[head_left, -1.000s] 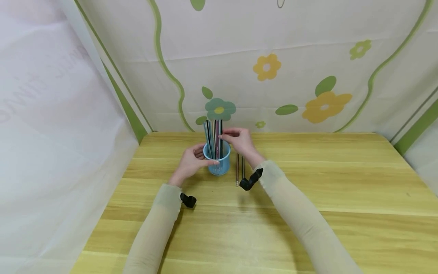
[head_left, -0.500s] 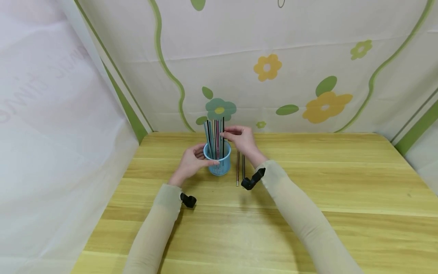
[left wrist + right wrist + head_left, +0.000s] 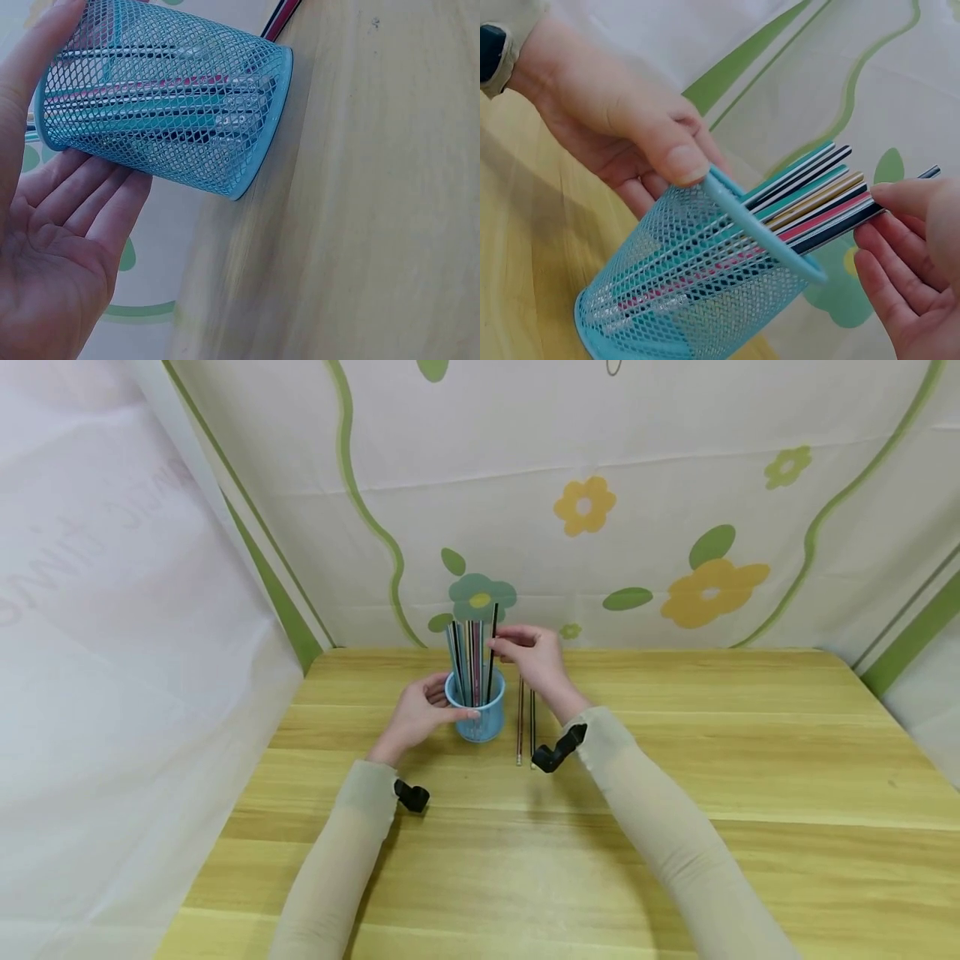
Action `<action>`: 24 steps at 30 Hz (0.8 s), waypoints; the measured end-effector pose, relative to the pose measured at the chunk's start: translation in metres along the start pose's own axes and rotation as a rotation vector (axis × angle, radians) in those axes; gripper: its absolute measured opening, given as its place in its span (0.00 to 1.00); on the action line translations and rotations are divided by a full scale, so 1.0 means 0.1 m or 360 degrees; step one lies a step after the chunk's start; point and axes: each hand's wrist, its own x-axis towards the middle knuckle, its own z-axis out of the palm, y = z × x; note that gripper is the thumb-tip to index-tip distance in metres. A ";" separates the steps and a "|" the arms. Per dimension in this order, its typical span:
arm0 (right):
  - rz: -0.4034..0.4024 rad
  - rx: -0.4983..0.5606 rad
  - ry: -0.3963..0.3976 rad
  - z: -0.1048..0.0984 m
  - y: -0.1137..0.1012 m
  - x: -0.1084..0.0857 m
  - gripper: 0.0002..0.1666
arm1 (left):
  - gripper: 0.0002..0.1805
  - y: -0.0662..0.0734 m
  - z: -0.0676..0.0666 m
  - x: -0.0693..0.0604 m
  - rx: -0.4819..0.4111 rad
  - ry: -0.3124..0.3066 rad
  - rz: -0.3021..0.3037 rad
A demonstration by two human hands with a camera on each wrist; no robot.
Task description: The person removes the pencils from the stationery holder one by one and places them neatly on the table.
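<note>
A blue mesh cup [image 3: 481, 724] [image 3: 161, 97] [image 3: 682, 277] stands upright on the table, holding several striped pencils [image 3: 469, 664] [image 3: 817, 206]. My left hand [image 3: 416, 714] [image 3: 64, 247] [image 3: 622, 120] grips the cup at its left side, thumb on the front near the rim and fingers around behind. At the cup's right, my right hand [image 3: 536, 664] [image 3: 911, 255] pinches a black pencil [image 3: 492, 635] between thumb and fingers; its top stands higher than the others and its lower part is inside the cup.
Two more pencils lie on the wooden table [image 3: 750, 760] just right of the cup, one reddish-brown [image 3: 520, 727] and one dark [image 3: 532, 718], the latter partly under my right wrist. A patterned curtain [image 3: 495, 460] hangs behind the table's back edge.
My right hand has moved up and slightly right, and the black pencil it pinches has risen out of the bunch. My left hand has stayed on the cup.
</note>
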 end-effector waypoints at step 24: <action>-0.0163 0.0281 0.0225 -0.26 -0.30 -0.01 0.22 | 0.42 0.35 0.01 -0.13 0.0010 -0.0052 -0.0052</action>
